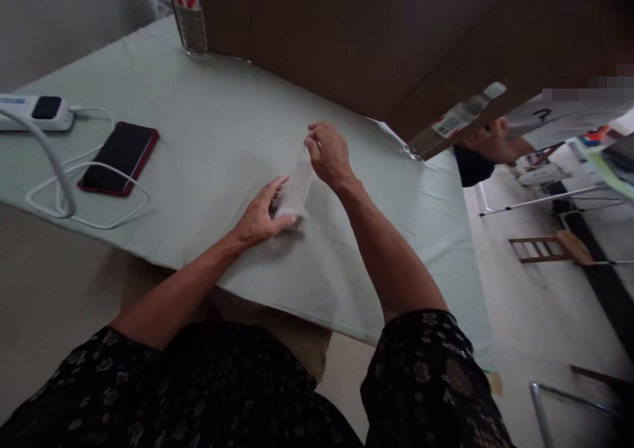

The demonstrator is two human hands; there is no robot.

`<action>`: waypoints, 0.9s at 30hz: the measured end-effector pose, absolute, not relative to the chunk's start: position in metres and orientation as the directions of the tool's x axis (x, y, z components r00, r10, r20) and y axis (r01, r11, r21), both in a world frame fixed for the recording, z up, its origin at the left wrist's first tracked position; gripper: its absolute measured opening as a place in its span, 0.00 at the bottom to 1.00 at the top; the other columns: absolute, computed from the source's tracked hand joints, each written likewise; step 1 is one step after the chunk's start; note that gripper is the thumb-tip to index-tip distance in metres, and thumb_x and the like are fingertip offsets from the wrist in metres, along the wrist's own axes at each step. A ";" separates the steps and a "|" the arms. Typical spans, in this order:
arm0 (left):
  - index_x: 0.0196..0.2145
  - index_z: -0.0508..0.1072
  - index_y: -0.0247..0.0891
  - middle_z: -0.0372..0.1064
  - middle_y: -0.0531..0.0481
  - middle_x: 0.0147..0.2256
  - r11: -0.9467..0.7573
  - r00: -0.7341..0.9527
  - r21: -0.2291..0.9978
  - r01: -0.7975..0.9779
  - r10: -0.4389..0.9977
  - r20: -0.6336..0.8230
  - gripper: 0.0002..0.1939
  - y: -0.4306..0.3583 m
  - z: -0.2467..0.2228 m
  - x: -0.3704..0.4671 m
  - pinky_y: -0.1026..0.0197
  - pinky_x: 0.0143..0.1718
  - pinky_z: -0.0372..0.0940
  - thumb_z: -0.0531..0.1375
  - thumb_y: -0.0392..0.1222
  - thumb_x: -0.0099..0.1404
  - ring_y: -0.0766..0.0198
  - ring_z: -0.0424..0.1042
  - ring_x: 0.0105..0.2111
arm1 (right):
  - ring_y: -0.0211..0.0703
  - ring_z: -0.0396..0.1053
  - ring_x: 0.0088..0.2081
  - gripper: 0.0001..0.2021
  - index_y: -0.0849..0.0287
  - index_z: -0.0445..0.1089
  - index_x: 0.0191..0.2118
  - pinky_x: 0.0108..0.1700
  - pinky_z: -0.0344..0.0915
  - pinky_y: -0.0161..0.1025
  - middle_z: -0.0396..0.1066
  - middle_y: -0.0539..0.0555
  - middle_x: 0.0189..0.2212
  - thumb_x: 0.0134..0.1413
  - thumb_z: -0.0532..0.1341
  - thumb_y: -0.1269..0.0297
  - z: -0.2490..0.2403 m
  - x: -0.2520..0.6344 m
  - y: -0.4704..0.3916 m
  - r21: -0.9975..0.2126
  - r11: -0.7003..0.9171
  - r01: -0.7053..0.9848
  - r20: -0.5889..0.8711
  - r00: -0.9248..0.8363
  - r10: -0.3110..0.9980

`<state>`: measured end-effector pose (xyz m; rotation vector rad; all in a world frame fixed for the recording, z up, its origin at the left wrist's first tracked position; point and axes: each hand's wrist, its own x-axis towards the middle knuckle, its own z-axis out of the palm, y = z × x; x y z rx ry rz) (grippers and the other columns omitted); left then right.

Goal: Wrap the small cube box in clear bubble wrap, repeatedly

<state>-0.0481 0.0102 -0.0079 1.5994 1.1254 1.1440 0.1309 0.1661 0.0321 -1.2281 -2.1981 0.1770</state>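
Note:
My left hand [262, 215] curves around the lower end of a whitish, translucent strip [298, 187] just above the table, thumb on the near side and fingers on the far side. The strip looks like wide clear tape or thin plastic; motion blur hides its exact kind. My right hand [327, 152] is closed in a pinch at the strip's upper end, farther from me. Between the two hands the strip runs slantwise. What lies inside my left palm is partly hidden.
A large brown board [307, 32] stands across the table [212, 124], with plastic bottles [192, 25] at its edges. On the left lie a phone [121, 157], a white cable and a power strip [37, 112]. Behind the board, another person's hand [495, 143] shows at right.

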 end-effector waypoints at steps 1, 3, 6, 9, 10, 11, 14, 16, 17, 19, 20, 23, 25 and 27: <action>0.63 0.63 0.39 0.65 0.39 0.60 -0.208 0.170 0.963 0.171 0.969 0.179 0.40 0.011 -0.008 -0.049 0.47 0.60 0.62 0.65 0.49 0.54 0.50 0.68 0.56 | 0.52 0.67 0.55 0.19 0.56 0.69 0.40 0.62 0.60 0.57 0.71 0.58 0.49 0.69 0.49 0.48 0.032 0.131 0.177 -0.409 0.542 0.734 0.440 -0.361 0.822; 0.60 0.66 0.35 0.68 0.37 0.56 -0.129 0.159 0.981 0.144 0.982 0.106 0.37 0.013 -0.008 -0.050 0.47 0.58 0.64 0.64 0.53 0.55 0.50 0.69 0.53 | 0.50 0.68 0.51 0.19 0.56 0.68 0.38 0.60 0.62 0.54 0.72 0.57 0.45 0.68 0.51 0.47 0.035 0.132 0.189 -0.447 0.501 0.741 0.454 -0.295 0.841; 0.56 0.69 0.28 0.71 0.36 0.49 -0.027 0.148 0.993 0.111 0.989 0.010 0.35 0.017 -0.007 -0.052 0.47 0.54 0.66 0.62 0.55 0.57 0.50 0.72 0.49 | 0.45 0.71 0.42 0.17 0.55 0.68 0.36 0.52 0.67 0.47 0.72 0.54 0.36 0.68 0.51 0.50 0.042 0.138 0.171 -0.556 0.436 0.708 0.476 -0.160 0.865; 0.55 0.71 0.29 0.72 0.39 0.45 -0.008 0.135 0.994 0.110 0.991 -0.007 0.32 0.018 -0.007 -0.051 0.48 0.51 0.68 0.62 0.51 0.56 0.52 0.72 0.45 | 0.41 0.68 0.31 0.15 0.56 0.66 0.33 0.39 0.67 0.42 0.68 0.50 0.28 0.65 0.53 0.51 0.041 0.145 0.121 -0.695 0.344 0.632 0.398 -0.062 0.915; 0.54 0.72 0.31 0.72 0.40 0.44 -0.011 0.133 0.994 0.113 0.991 -0.004 0.31 0.018 -0.007 -0.051 0.49 0.50 0.68 0.62 0.49 0.56 0.54 0.72 0.44 | 0.40 0.66 0.28 0.15 0.55 0.65 0.31 0.36 0.66 0.40 0.66 0.49 0.25 0.63 0.55 0.51 0.039 0.145 0.104 -0.722 0.309 0.618 0.342 -0.069 0.937; 0.53 0.73 0.32 0.72 0.42 0.43 -0.015 0.136 0.993 0.114 0.991 -0.001 0.29 0.018 -0.007 -0.051 0.50 0.49 0.68 0.62 0.48 0.55 0.55 0.72 0.42 | 0.39 0.65 0.26 0.16 0.55 0.65 0.29 0.33 0.64 0.39 0.65 0.48 0.23 0.60 0.57 0.50 0.035 0.145 0.088 -0.728 0.283 0.624 0.280 -0.106 0.954; 0.53 0.74 0.32 0.72 0.44 0.40 -0.021 0.149 0.995 0.102 0.989 0.005 0.28 0.018 -0.009 -0.052 0.53 0.46 0.69 0.62 0.46 0.55 0.58 0.72 0.39 | 0.39 0.65 0.28 0.17 0.56 0.66 0.27 0.34 0.62 0.39 0.69 0.49 0.24 0.53 0.63 0.47 0.024 0.135 0.056 -0.663 0.228 0.713 0.157 -0.166 0.974; 0.53 0.74 0.32 0.73 0.46 0.37 -0.008 0.143 0.996 0.084 0.990 -0.004 0.29 0.018 -0.011 -0.052 0.55 0.44 0.69 0.62 0.44 0.54 0.59 0.72 0.37 | 0.41 0.66 0.29 0.15 0.55 0.68 0.29 0.35 0.62 0.39 0.71 0.49 0.26 0.51 0.65 0.49 0.018 0.126 0.051 -0.607 0.211 0.766 0.128 -0.167 0.978; 0.53 0.75 0.32 0.73 0.47 0.36 0.003 0.135 0.998 0.070 0.991 -0.012 0.29 0.018 -0.011 -0.052 0.56 0.43 0.69 0.62 0.43 0.53 0.60 0.72 0.36 | 0.41 0.66 0.29 0.12 0.55 0.68 0.29 0.35 0.62 0.40 0.72 0.50 0.27 0.52 0.64 0.52 0.016 0.123 0.051 -0.587 0.208 0.782 0.128 -0.164 0.978; 0.52 0.75 0.32 0.73 0.49 0.34 0.018 0.107 0.999 0.035 0.994 -0.022 0.29 0.018 -0.012 -0.052 0.58 0.41 0.69 0.62 0.43 0.52 0.61 0.72 0.34 | 0.42 0.66 0.29 0.07 0.55 0.68 0.28 0.36 0.62 0.40 0.72 0.50 0.26 0.52 0.60 0.60 0.012 0.122 0.055 -0.578 0.206 0.789 0.151 -0.145 0.978; 0.51 0.76 0.32 0.73 0.50 0.33 0.024 0.082 1.000 0.017 0.996 -0.025 0.28 0.019 -0.012 -0.052 0.58 0.40 0.69 0.62 0.43 0.51 0.61 0.72 0.34 | 0.42 0.65 0.29 0.06 0.55 0.68 0.27 0.37 0.62 0.40 0.72 0.50 0.26 0.53 0.58 0.62 0.010 0.125 0.057 -0.594 0.202 0.779 0.167 -0.126 0.978; 0.45 0.77 0.32 0.72 0.51 0.29 0.055 -0.054 0.998 -0.026 0.997 -0.057 0.24 0.023 -0.014 -0.052 0.60 0.34 0.68 0.62 0.44 0.51 0.64 0.70 0.29 | 0.42 0.65 0.29 0.09 0.55 0.66 0.25 0.35 0.62 0.39 0.69 0.50 0.24 0.52 0.54 0.61 0.001 0.142 0.064 -0.719 0.149 0.679 0.179 -0.026 0.984; 0.42 0.78 0.32 0.71 0.51 0.27 0.088 -0.139 0.995 -0.043 0.986 -0.093 0.21 0.026 -0.015 -0.053 0.61 0.31 0.67 0.61 0.44 0.52 0.65 0.67 0.25 | 0.41 0.64 0.28 0.10 0.55 0.64 0.25 0.33 0.61 0.37 0.66 0.50 0.23 0.52 0.53 0.58 -0.005 0.156 0.067 -0.811 0.085 0.578 0.123 0.027 0.992; 0.41 0.78 0.32 0.71 0.51 0.28 0.101 -0.175 0.994 -0.028 0.979 -0.105 0.19 0.027 -0.016 -0.053 0.61 0.30 0.67 0.60 0.44 0.53 0.66 0.67 0.25 | 0.40 0.62 0.27 0.11 0.55 0.64 0.24 0.30 0.60 0.36 0.64 0.49 0.21 0.50 0.54 0.56 -0.010 0.166 0.068 -0.861 0.015 0.508 0.040 0.039 0.998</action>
